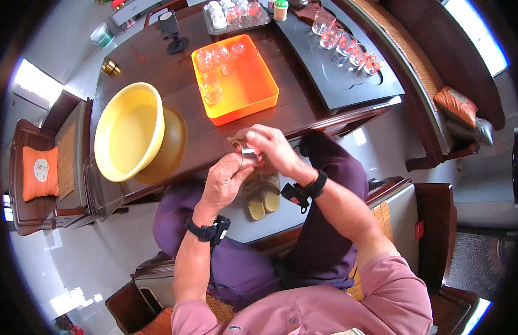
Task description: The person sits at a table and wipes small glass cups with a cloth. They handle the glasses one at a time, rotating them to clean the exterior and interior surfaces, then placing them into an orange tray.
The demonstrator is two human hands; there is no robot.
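Observation:
Over the near edge of the table, both my hands meet around a small clear drinking glass (247, 151), which is largely covered by fingers. My left hand (223, 180) grips it from the left and below. A brown cloth (236, 141) is bunched in my right hand (269, 146), pressed against the glass from above and the right. Just beyond the hands lies an orange plastic tray (250, 111) with several clear glasses (213, 90) along its far and left sides. To the left stands a yellow plastic basin (131, 130), its contents hard to make out.
A black tea tray (347, 83) at the right carries a row of red-patterned glasses (346, 45). At the back are a metal tray (238, 24) of cups, a green-lidded jar (280, 10) and a phone stand (173, 31). A brass-coloured object (111, 67) sits near the left edge.

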